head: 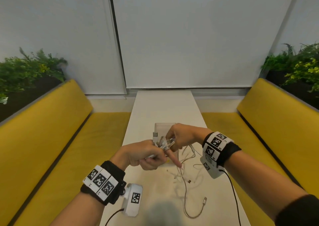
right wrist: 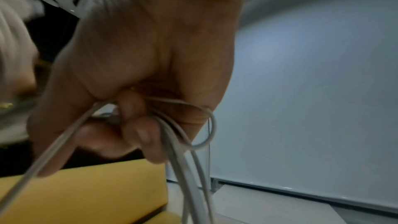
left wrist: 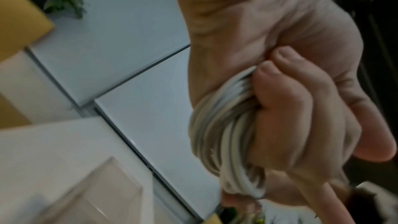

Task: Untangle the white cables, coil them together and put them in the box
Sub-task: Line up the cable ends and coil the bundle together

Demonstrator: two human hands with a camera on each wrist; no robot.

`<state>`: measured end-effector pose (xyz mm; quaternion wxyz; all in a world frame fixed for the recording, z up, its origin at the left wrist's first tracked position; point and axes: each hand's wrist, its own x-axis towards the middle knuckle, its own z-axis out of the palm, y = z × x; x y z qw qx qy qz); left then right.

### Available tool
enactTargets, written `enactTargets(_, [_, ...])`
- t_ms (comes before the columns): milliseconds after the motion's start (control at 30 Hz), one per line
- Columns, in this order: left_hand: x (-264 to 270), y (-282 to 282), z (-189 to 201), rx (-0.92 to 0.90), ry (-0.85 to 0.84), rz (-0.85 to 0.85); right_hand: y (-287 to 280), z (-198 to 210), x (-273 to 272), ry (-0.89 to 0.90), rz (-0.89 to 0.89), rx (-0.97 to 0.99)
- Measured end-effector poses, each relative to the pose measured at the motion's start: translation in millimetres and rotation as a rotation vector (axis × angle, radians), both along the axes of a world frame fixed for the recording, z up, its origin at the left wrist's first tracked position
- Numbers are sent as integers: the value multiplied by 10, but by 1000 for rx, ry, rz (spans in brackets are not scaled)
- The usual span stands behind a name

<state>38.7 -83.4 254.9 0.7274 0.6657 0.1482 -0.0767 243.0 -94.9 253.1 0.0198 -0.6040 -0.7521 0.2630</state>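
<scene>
My left hand [head: 146, 154] [left wrist: 286, 108] is fisted around a coil of white cables [left wrist: 221, 134], held above the middle of the white table [head: 165, 108]. Close to its right, my right hand [head: 179, 137] [right wrist: 133, 108] pinches several cable strands [right wrist: 185, 168] between curled fingers, and a small loop sticks out past them. Loose cable ends [head: 188, 172] trail from both hands down onto the table, one ending in a metal plug [head: 205, 199]. The clear box [head: 164, 130] [left wrist: 92, 193] lies on the table just beyond my hands, partly hidden by them.
Yellow benches [head: 51, 139] [head: 269, 130] run along both sides of the narrow table. Planters with green plants [head: 25, 70] [head: 296, 65] sit behind the bench backs. White blinds [head: 189, 35] close off the far end.
</scene>
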Motion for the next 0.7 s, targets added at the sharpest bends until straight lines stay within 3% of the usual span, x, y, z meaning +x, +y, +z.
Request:
enactTargets(233, [16,23,-179,277,329,230,-38,35,-2,80,48,-110])
enactTargets(467, [64,155,-177,362,266,450,-39,-69,30,260,-58,82])
enactTargets(600, [60,202,-186,397,249,507,-63,-112,-79,98,10,166])
enactTargets(700, [70,243,-215,426,208,609,-87,-123,-93,118,-8,224])
